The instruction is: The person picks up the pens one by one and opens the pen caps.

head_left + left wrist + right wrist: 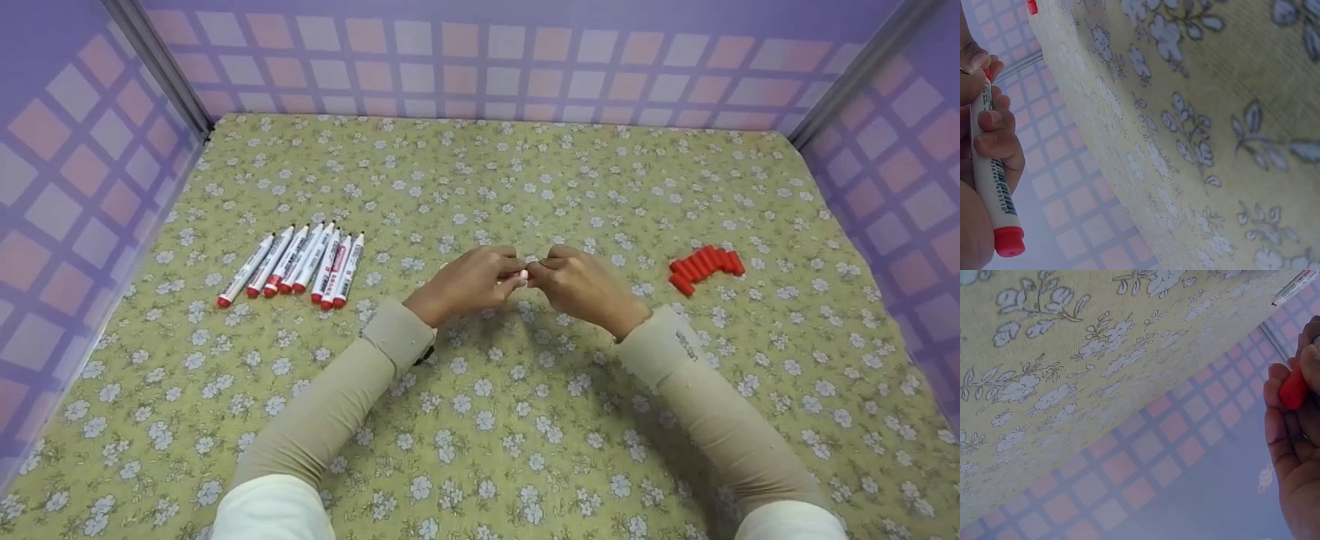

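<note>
My left hand (472,281) grips a white whiteboard marker (995,188), its fingers curled round the barrel. The barcode and the red end plug show in the left wrist view. At the other end of the marker, my right hand (583,286) pinches a red cap (1294,389) between thumb and fingers. Both hands meet above the middle of the table. The cap is at the marker's tip, but fingers hide how far it sits over it.
Several white markers (300,259) with red ends lie uncapped in a slanted row on the left of the flowered tablecloth (480,450). On the right, several red caps (705,262) lie in a cluster. Checked purple panels (480,67) enclose the table's back and sides.
</note>
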A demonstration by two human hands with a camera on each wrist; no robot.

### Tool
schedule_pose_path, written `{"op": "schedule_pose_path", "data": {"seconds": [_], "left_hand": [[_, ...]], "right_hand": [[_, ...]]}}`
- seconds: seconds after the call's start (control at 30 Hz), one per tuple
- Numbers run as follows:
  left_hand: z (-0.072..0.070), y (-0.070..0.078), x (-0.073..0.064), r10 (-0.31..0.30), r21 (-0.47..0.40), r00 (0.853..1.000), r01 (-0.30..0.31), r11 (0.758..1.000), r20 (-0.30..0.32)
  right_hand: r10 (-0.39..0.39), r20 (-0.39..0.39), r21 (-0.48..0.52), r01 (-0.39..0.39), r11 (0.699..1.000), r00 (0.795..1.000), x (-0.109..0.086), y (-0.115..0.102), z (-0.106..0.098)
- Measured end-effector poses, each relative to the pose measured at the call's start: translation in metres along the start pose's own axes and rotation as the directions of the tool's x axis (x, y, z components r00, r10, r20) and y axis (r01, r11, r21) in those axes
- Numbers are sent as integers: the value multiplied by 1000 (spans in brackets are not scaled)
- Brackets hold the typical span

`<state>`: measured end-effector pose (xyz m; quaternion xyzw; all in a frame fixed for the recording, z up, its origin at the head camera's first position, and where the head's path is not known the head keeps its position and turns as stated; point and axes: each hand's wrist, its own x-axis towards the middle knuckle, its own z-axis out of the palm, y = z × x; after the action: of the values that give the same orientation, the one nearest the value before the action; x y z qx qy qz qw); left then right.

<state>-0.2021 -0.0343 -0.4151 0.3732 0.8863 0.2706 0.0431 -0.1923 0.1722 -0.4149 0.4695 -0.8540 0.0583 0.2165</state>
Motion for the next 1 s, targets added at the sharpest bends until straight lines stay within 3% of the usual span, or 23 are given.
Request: {"op": "schedule_pose_path", "data": {"seconds": [0.17, 0.6, 0.87, 1.0], "left_hand": [[-4, 0, -2, -38, -37, 999, 38, 999, -7], [-13, -9, -7, -142, -91, 990, 139, 986, -25], [-18, -20, -17, -311, -159, 948, 297, 942, -73], [-22, -26, -22, -361, -163, 928, 345, 924, -87]], "right_hand": [[16, 5, 29, -16, 999, 1000, 1, 3, -6], [61, 29, -19, -61, 998, 998, -2, 10, -13], [70, 1, -5, -70, 998, 998, -7, 14, -14], [73, -5, 7, -73, 997, 997, -9, 15, -14]]}}
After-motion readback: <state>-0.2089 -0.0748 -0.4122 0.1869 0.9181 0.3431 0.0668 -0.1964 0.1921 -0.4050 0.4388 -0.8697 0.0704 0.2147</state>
